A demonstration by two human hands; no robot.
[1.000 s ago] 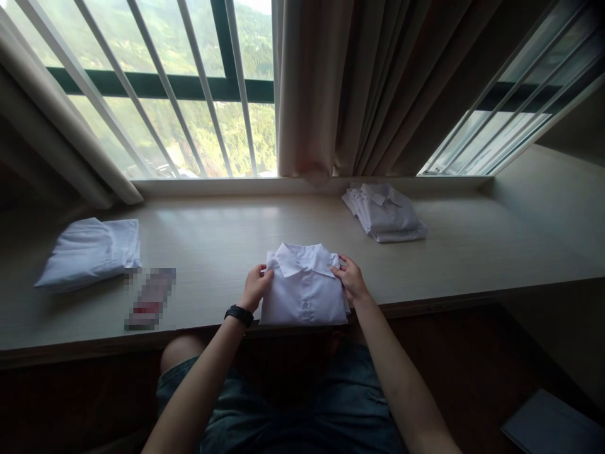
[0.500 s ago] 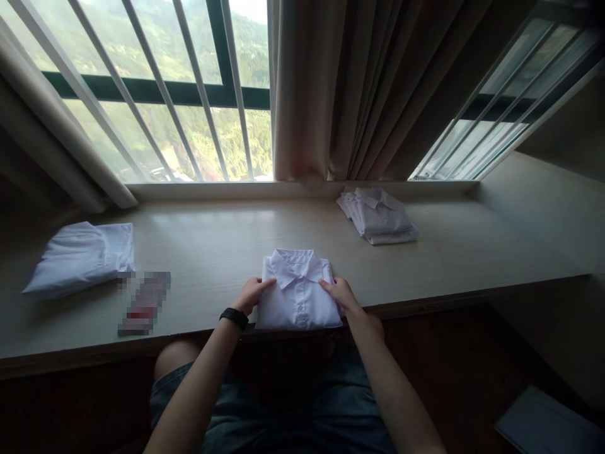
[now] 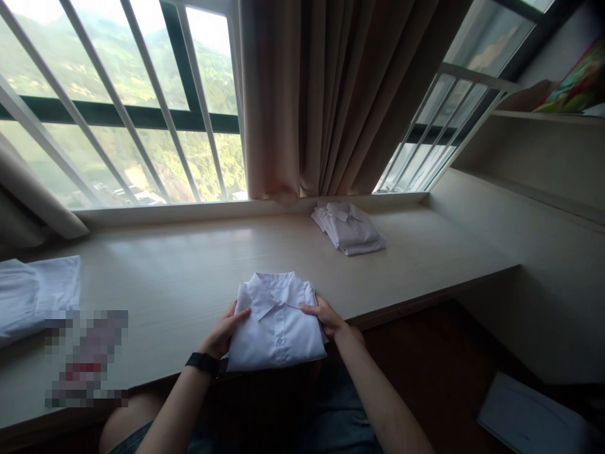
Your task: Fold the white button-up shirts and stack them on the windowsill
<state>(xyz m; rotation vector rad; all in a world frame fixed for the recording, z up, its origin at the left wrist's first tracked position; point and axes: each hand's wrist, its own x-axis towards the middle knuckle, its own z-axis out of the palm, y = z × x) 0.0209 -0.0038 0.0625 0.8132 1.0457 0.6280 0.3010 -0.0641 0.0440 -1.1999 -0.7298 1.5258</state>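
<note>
A folded white collared shirt [image 3: 278, 328] is at the front edge of the desk, its collar pointing away from me and its button placket facing up. My left hand [image 3: 225, 329] grips its left side, thumb on top and fingers underneath. On the right side, my right hand [image 3: 326, 315] holds it the same way, the thumb lying near the collar tip. The undersides of the shirt and most fingertips are hidden.
Farther back on the desk [image 3: 189, 252] lies a stack of folded white shirts [image 3: 352, 228]. At the left edge is another white garment [image 3: 40, 296], beside a blurred-out item [image 3: 89, 359]. A side panel [image 3: 482, 221] and shelf [image 3: 558, 116] stand to the right.
My view has swung to the right, bringing the shelf into sight. Both hands keep hold of the shirt, which appears lifted slightly and nearer to me.
</note>
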